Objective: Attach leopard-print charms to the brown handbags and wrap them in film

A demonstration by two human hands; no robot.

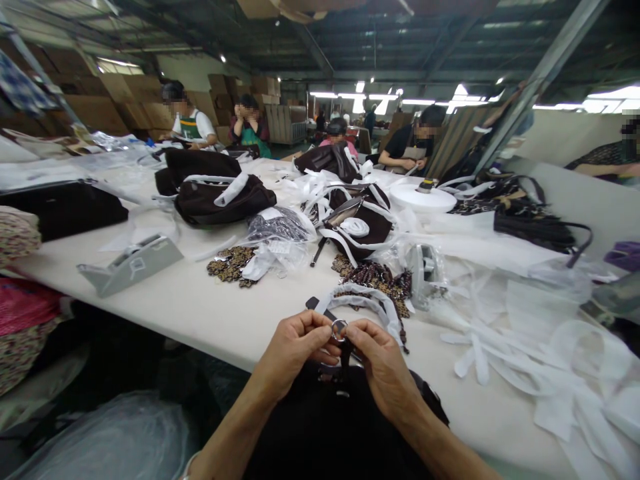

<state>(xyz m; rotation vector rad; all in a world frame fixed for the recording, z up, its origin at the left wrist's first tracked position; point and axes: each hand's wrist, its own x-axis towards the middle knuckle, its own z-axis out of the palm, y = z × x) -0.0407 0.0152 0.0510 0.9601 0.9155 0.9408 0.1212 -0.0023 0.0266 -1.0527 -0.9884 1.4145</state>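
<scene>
My left hand (295, 347) and my right hand (383, 360) meet in the middle, each pinching one side of a small silver metal ring (332, 331). Below the ring hangs a dark strap (345, 360), joined to a black bag (320, 427) close to my body. A handle wrapped in white paper (373, 300) curves up just beyond my fingers. Behind it lies a pile of brown beaded chains (380, 277). The exact hold of the fingertips on the ring is partly hidden.
A grey tape dispenser (133, 263) stands left on the white table (215, 327); another dispenser (425, 273), in plastic, is ahead right. Dark bags (225, 197) and white paper strips (540, 360) lie about. Several people work across the table. A clear plastic bundle (115, 440) sits lower left.
</scene>
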